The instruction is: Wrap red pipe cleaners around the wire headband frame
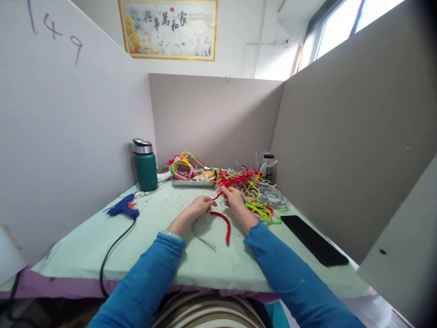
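Between my two hands runs a thin red pipe cleaner (pixel 217 196). My left hand (pixel 204 204) pinches its lower left end, and my right hand (pixel 232 197) grips it higher up, at the front of the pile. A second red pipe cleaner (pixel 226 223), thick and curved, lies on the table just below my hands. Thin grey wire (pixel 204 240) lies beside it, partly under my left hand. Behind my right hand spreads a tangled pile of coloured pipe cleaners (pixel 254 182), with red ones on top.
A metal tray (pixel 194 184) with craft pieces stands at the back, next to a green bottle (pixel 146 168). On the left lies a blue glue gun (pixel 123 207) with its black cord. A black phone (pixel 314 240) is at right. Partition walls (pixel 218 118) enclose the table.
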A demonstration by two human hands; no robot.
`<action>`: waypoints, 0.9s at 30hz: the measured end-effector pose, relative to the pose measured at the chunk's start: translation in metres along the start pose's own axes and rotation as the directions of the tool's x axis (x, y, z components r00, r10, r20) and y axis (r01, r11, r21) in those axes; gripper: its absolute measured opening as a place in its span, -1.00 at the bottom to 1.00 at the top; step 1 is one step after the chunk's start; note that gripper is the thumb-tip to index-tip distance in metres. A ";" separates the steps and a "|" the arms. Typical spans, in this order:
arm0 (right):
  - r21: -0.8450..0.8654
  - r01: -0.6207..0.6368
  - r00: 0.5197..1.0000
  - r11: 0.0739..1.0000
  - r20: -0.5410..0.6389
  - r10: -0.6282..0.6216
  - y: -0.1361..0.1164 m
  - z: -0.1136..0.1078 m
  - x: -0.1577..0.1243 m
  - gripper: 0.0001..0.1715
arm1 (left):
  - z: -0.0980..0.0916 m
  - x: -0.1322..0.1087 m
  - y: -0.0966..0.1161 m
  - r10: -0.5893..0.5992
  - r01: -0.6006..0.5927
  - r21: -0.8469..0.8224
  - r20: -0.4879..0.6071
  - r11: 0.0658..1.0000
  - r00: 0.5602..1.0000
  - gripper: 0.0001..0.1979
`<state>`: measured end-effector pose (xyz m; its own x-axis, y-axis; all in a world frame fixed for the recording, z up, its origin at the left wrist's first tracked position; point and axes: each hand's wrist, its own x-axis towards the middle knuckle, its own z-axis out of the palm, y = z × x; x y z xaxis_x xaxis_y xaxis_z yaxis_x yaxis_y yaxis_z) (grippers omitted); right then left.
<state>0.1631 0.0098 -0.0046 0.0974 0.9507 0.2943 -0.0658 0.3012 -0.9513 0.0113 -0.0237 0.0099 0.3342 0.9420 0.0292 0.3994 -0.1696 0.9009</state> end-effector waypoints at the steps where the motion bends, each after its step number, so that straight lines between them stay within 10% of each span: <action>1: 0.027 -0.020 1.000 0.999 -0.021 0.021 -0.001 -0.002 0.001 -0.60 | 0.000 0.000 0.001 -0.003 0.003 0.006 -0.012 1.000 1.000 -0.73; 7: 0.046 -0.121 0.978 0.992 0.178 0.111 -0.002 -0.002 -0.003 -0.56 | -0.001 -0.002 0.004 -0.062 0.059 -0.071 -0.027 0.996 0.998 -0.78; 12: -0.066 0.027 0.943 0.997 0.334 -0.004 -0.002 0.005 -0.012 -0.61 | -0.004 0.000 0.000 -0.061 0.061 -0.185 0.004 0.981 0.998 -0.77; 20: -0.223 0.184 0.920 0.957 0.381 -0.089 -0.006 0.000 -0.010 -0.71 | -0.003 0.006 -0.004 0.062 -0.048 0.139 -0.098 0.989 0.993 -0.72; 27: -0.153 0.066 0.977 0.986 0.213 -0.032 -0.005 -0.002 -0.006 -0.67 | -0.004 0.006 -0.001 0.116 -0.075 0.220 -0.176 0.973 0.978 -0.69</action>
<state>0.1649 0.0023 -0.0022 -0.1138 0.9345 0.3374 0.0930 0.3481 -0.9328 0.0094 -0.0163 0.0112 0.2225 0.9523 0.2089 0.5512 -0.2996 0.7788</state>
